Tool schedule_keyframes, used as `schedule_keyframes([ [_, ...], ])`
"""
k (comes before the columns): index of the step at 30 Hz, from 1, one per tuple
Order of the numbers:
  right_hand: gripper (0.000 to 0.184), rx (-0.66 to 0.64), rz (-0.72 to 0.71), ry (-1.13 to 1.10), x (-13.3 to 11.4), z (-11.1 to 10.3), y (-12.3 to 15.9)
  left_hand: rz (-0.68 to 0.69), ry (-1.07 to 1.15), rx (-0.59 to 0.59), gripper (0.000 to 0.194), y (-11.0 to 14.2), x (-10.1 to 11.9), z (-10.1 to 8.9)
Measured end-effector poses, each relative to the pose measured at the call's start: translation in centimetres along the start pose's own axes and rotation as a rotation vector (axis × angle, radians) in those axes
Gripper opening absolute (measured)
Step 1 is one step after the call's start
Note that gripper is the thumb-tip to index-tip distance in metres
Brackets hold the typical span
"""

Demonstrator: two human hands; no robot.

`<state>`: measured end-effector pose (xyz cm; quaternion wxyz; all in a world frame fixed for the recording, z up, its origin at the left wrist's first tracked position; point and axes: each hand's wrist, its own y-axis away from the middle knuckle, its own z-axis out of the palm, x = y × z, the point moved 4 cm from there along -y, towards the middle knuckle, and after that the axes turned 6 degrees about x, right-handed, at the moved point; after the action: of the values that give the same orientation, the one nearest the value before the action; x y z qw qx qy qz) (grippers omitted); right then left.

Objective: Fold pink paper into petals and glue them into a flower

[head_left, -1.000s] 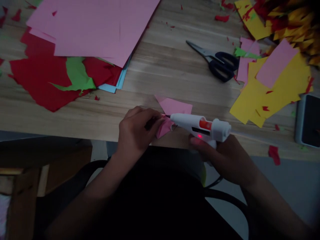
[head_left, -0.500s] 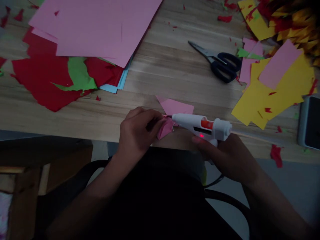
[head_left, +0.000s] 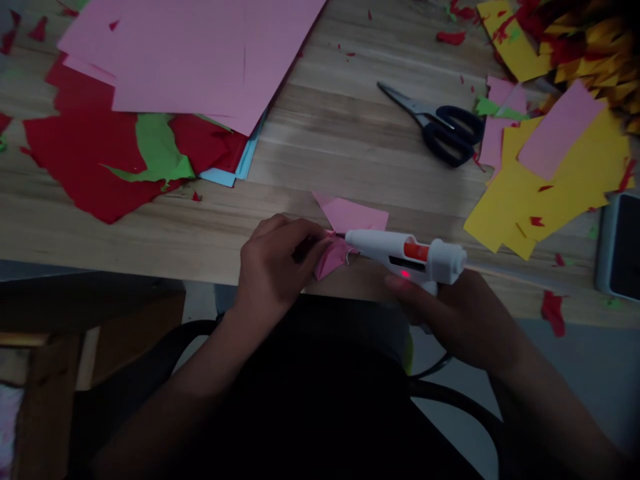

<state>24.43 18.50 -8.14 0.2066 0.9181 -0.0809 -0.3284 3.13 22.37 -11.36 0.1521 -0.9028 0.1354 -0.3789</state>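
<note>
Near the table's front edge, my left hand [head_left: 277,260] pinches a small folded piece of pink paper [head_left: 332,257] between thumb and fingers. My right hand [head_left: 450,310] is wrapped round the handle of a white glue gun [head_left: 385,245], whose red light is lit and whose clear glue stick juts out at the back. The gun's nozzle points left and meets the pink piece beside my left fingertips; whether glue is coming out I cannot tell. Just behind the nozzle, another pink paper shape [head_left: 357,213] lies on the table; whether it joins the held piece is unclear.
Large pink sheets [head_left: 185,60] lie over red paper [head_left: 95,167] and a green scrap [head_left: 160,150] at the left. Dark-handled scissors [head_left: 435,127] rest at centre right, beside yellow paper pieces [head_left: 550,193]. A phone-like device [head_left: 620,247] sits at the right edge.
The glue gun and my right hand have shifted very slightly to the right. My left hand and the pink paper look the same.
</note>
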Motion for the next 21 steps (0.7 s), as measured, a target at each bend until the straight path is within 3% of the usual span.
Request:
schedule_keyframes([
  [21,0.046,-0.004,-0.015,0.005,0.04,0.25,-0.07,-0.028,-0.004,-0.023,0.009,0.03,-0.08,0.03],
])
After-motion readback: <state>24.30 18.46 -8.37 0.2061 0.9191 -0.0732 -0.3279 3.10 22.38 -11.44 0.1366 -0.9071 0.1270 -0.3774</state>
